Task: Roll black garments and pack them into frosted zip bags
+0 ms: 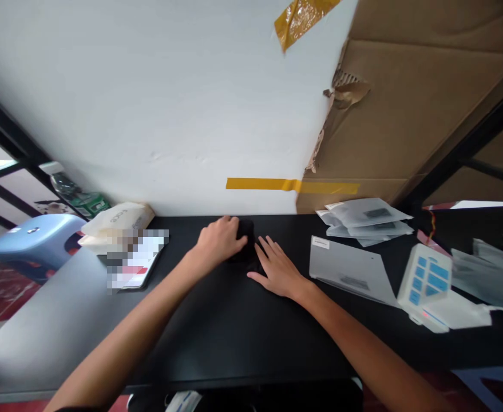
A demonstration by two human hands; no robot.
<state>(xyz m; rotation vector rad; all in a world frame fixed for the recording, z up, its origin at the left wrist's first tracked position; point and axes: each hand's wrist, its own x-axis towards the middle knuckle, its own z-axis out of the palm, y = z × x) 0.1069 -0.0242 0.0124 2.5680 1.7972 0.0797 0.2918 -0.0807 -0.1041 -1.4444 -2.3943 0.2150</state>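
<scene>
A small black item (246, 243), hard to make out against the black table (217, 337), lies near the wall. My left hand (219, 240) is curled over its left side and grips it. My right hand (277, 268) lies flat, fingers spread, pressing on the item's right edge. Both forearms reach in from the near edge of the table.
A grey flat plastic bag (348, 269) lies right of my right hand, with a stack of similar bags (365, 220) behind it. A white device with blue keys (429, 286) sits further right. On the left are a white pouch (116, 220), a phone (137, 266) and a blue stool (34, 240). Cardboard (406, 103) leans on the wall.
</scene>
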